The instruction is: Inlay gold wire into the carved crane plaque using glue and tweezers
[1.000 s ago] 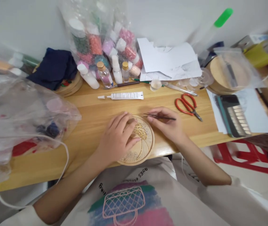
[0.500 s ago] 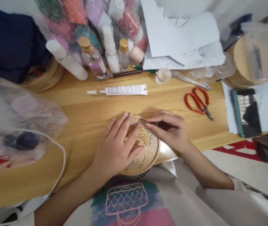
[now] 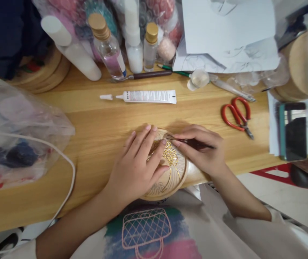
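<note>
A round wooden disc (image 3: pixel 179 180) with a raised rim lies at the table's front edge, its face bearing a drawn pattern partly lined in shiny gold. My left hand (image 3: pixel 134 165) rests over its left side with fingers spread, hiding that part. In my right hand (image 3: pixel 205 147), thumb and fingers pinch a pair of dark tweezers (image 3: pixel 190 142). Their tips touch or hover just above the disc's upper part, close to my left index fingertip; which of the two I cannot tell.
A white glue tube (image 3: pixel 150 96) lies behind the disc, its cap (image 3: pixel 106 97) beside the nozzle. Red-handled pliers (image 3: pixel 237 115) and a phone (image 3: pixel 294 131) are on the right. Bottles (image 3: pixel 109 54) and papers (image 3: pixel 229 36) line the back. A plastic bag (image 3: pixel 26 133) and white cable (image 3: pixel 72 172) occupy the left.
The view has shifted a little, so things at the back appear larger and higher. Both hands keep nearly the same pose on the disc, tweezers still pinched.
</note>
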Demonstrator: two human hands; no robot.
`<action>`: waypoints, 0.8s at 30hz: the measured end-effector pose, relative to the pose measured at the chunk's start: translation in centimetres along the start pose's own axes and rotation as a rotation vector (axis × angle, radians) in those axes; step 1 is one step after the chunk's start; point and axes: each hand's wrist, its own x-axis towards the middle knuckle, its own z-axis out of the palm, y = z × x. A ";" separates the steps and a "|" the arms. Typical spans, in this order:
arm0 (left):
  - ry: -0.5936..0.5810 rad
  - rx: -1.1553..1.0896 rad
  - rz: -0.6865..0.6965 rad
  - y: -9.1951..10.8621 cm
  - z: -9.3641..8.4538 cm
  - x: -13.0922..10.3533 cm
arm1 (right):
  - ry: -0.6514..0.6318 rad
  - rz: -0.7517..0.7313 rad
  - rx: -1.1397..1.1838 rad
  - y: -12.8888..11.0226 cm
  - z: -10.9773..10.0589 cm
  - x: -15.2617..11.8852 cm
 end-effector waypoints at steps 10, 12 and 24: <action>0.002 -0.003 0.000 0.0 0.0 0.0 | 0.008 -0.010 0.025 0.0 0.0 0.0; 0.002 -0.002 -0.004 0.0 0.0 0.0 | 0.013 0.004 0.019 0.0 -0.1 -0.1; -0.024 -0.053 -0.036 0.0 0.0 -0.2 | -0.007 -0.015 0.027 0.2 0.0 0.0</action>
